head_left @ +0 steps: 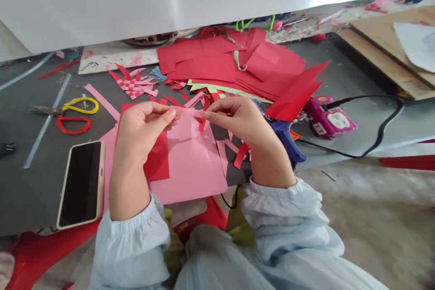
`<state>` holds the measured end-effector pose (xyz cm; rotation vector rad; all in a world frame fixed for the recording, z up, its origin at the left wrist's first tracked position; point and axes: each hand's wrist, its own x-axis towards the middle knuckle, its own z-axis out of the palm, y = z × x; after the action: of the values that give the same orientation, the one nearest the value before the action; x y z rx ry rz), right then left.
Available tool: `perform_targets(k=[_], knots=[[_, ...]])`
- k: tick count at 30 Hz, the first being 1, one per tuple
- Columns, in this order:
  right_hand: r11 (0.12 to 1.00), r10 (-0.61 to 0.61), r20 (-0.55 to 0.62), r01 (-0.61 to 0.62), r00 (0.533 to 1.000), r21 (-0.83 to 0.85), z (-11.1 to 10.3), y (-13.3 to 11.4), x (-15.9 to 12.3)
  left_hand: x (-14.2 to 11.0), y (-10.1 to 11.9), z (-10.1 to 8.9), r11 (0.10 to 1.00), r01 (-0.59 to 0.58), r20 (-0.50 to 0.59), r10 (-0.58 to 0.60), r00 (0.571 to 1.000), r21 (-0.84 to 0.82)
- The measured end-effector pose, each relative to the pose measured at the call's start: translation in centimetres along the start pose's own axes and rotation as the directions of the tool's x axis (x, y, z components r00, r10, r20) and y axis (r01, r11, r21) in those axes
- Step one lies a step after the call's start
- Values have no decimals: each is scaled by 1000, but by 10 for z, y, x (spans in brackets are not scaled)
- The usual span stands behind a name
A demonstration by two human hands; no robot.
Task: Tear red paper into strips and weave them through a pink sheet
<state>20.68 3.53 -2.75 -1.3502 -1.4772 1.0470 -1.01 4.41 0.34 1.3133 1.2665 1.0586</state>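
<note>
Above a pink paper sheet [193, 167], both hands are raised with their fingertips pinched and a small gap between them. My left hand [144, 129] is closed, thumb against fingers; what it pinches, if anything, blends into the pink behind it. A short red paper strip [201, 124] shows at the closed fingertips of my right hand [234, 120]. Red paper [158, 156] lies on the pink sheet, partly under my left hand and wrist. Behind the hands are several cut pink and red strips and a red-and-pink woven paper piece [131, 86].
Scissors [76, 113] with yellow and red handles and a phone [82, 183] lie on the left. Stacked red paper [217, 61] fills the back. On the right are a blue glue gun [288, 140], a purple power box [329, 118] with a black cable, and cardboard [384, 63].
</note>
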Motion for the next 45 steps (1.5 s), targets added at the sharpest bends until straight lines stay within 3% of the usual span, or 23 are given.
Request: perform_targets(k=[4,7,11,15,18,21,24,27,29,34,45], knots=[[999,4,0,-4,1000,-41,-3,-5,-2,-1,0,0,996,-40,86,33,996,85],[998,26,10,-25,1000,-61,-5,-8,-3,-1,-2,3,993,-55,71,48,996,106],[1000,9,-101,-11,995,-17,-4,-5,-3,2,-6,6,989,-113,-123,124,985,94],[999,-24,-232,17,972,-36,-3,3,-2,7,-8,5,975,-222,-326,210,922,0],[986,-29,-277,-19,961,-166,1,6,0,9,-7,3,970,-242,-415,215,884,-14],[908,-46,-274,-74,961,-412,14,6,2,10,-6,1,973,-230,-459,201,866,-8],[752,-77,-214,-84,974,-653,29,9,3,10,-7,1,973,-233,-455,206,867,-4],[632,-61,-191,-110,980,-767,38,14,4,10,-9,2,971,-237,-444,207,872,-13],[604,-31,-168,-116,985,-788,40,16,5,10,-8,2,973,-231,-449,203,870,-7],[657,42,-103,-105,994,-747,36,17,6,10,-7,3,973,-232,-439,202,876,-13],[737,69,-113,-127,991,-663,36,18,7,8,-9,3,973,-231,-407,205,890,-13]])
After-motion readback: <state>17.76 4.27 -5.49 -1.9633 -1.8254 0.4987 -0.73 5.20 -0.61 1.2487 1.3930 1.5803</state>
